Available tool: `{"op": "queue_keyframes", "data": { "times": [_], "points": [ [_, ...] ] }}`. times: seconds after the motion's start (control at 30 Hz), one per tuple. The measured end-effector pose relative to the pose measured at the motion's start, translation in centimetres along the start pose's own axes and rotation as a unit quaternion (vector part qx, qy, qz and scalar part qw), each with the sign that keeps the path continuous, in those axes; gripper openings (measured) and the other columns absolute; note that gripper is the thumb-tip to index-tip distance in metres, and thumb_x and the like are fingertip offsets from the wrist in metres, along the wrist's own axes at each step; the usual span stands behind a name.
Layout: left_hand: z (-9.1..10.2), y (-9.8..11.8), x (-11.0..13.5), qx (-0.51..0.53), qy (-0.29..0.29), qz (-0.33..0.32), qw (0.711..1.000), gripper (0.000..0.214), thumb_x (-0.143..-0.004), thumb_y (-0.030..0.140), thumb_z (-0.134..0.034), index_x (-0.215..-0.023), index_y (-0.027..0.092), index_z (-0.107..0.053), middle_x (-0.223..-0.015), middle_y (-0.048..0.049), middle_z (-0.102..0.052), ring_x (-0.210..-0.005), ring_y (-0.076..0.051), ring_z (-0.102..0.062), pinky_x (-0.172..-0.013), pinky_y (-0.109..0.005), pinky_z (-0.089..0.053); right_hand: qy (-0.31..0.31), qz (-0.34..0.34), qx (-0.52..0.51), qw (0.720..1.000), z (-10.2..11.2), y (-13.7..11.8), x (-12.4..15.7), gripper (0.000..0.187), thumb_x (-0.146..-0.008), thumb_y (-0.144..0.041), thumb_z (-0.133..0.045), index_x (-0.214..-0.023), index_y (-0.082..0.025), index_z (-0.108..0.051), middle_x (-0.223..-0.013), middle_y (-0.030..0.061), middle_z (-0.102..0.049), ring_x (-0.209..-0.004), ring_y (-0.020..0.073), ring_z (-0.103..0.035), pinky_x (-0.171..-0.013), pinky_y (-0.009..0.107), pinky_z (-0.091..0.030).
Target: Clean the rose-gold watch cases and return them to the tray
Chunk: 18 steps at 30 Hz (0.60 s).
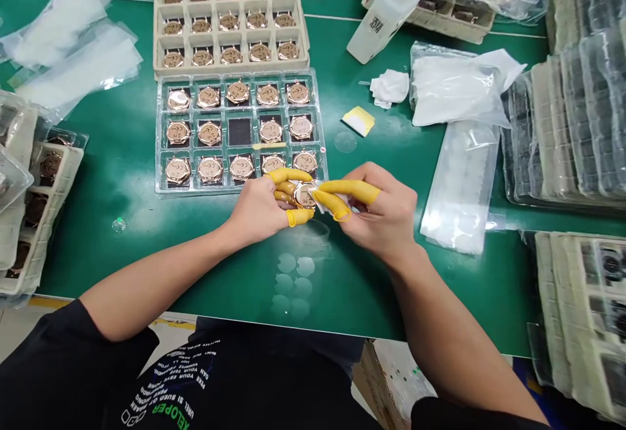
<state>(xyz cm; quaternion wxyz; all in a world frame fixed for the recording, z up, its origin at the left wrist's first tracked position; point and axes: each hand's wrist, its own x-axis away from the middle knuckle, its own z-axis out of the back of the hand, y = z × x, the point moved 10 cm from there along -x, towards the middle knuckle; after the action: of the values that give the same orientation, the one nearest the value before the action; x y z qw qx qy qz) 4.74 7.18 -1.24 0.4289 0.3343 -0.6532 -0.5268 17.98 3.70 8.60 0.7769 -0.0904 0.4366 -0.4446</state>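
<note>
Green workbench (122,254) holds a clear tray (158,149) of rose-gold watch cases (210,170); left hand (257,211) and right hand (379,211), in yellow finger cots (342,190), pinch one case (304,195) narrowly by edge, probably to keep its face clean.

Bright yellow finger cots (345,188) cover fingers on the left hand (257,211) and the right hand (379,211), around a rose-gold watch case (304,195) and a white wipe (320,203). The clear plastic tray (161,156) shows 3 rows of 5 black square cells (240,132), nearly all holding rose-gold cases with dark curved markings. Behind it, a beige pulp tray (157,25) repeats that 3-by-5 grid. The work mat (122,156) is deep green. A yellow-and-white pad (358,120) lies on it. The black T-shirt (166,378) carries white and blue lettering.
</note>
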Motion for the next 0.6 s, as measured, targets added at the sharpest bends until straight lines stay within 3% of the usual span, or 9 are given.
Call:
{"op": "queue_keyframes", "data": {
  "times": [0.1,0.2,0.37,0.5,0.6],
  "points": [
    [-0.2,0.1,0.0,-0.007,-0.009,-0.006,1.000,0.057,-0.060,0.014,-0.084,-0.116,0.016,-0.075,-0.091,-0.0037,-0.080,-0.078,-0.016,-0.077,-0.073,-0.025,-0.065,-0.046,-0.035,0.007,0.998,-0.9,0.5,0.1,0.013,-0.096,-0.034,-0.068,-0.095,-0.028,-0.079,-0.077,0.0032,-0.063,-0.066,0.0150,-0.058,-0.057,0.031,-0.047],
    [-0.3,-0.1,0.1,0.003,-0.012,-0.004,1.000,0.056,-0.060,0.013,-0.085,-0.116,0.017,-0.075,-0.091,-0.0036,-0.080,-0.079,-0.016,-0.078,-0.073,-0.025,-0.066,-0.042,-0.076,0.051,0.995,-0.9,1.1,0.3,0.018,-0.096,-0.040,-0.066,-0.094,-0.027,-0.078,-0.078,0.0053,-0.064,-0.068,0.0173,-0.058,-0.058,0.034,-0.048],
    [-0.1,-0.4,0.1,0.006,-0.005,-0.005,1.000,0.058,-0.062,0.012,-0.085,-0.119,0.017,-0.075,-0.095,-0.0048,-0.081,-0.080,-0.017,-0.079,-0.075,-0.026,-0.067,-0.060,-0.076,0.048,0.994,-1.7,1.3,0.6,0.017,-0.096,-0.040,-0.065,-0.096,-0.028,-0.077,-0.077,0.0046,-0.062,-0.068,0.0172,-0.057,-0.059,0.034,-0.047],
    [0.2,0.4,0.4,-0.016,0.014,-0.033,0.999,0.055,-0.064,0.019,-0.088,-0.118,0.018,-0.076,-0.094,-0.0037,-0.081,-0.083,-0.017,-0.079,-0.078,-0.028,-0.068,-0.050,-0.152,0.167,0.973,0.6,4.9,0.5,0.022,-0.099,-0.043,-0.062,-0.097,-0.026,-0.077,-0.093,0.0108,-0.068,-0.088,0.0247,-0.062,-0.074,0.041,-0.051],
    [0.0,2.3,1.0,-0.073,0.014,-0.120,0.990,0.047,-0.071,0.020,-0.086,-0.117,0.021,-0.077,-0.099,-0.0022,-0.082,-0.087,-0.015,-0.079,-0.085,-0.027,-0.068,-0.050,-0.169,0.145,0.974,2.7,6.3,0.2,0.020,-0.099,-0.042,-0.063,-0.102,-0.027,-0.076,-0.117,0.0136,-0.070,-0.112,0.0313,-0.063,-0.092,0.049,-0.054]
  ]
}}
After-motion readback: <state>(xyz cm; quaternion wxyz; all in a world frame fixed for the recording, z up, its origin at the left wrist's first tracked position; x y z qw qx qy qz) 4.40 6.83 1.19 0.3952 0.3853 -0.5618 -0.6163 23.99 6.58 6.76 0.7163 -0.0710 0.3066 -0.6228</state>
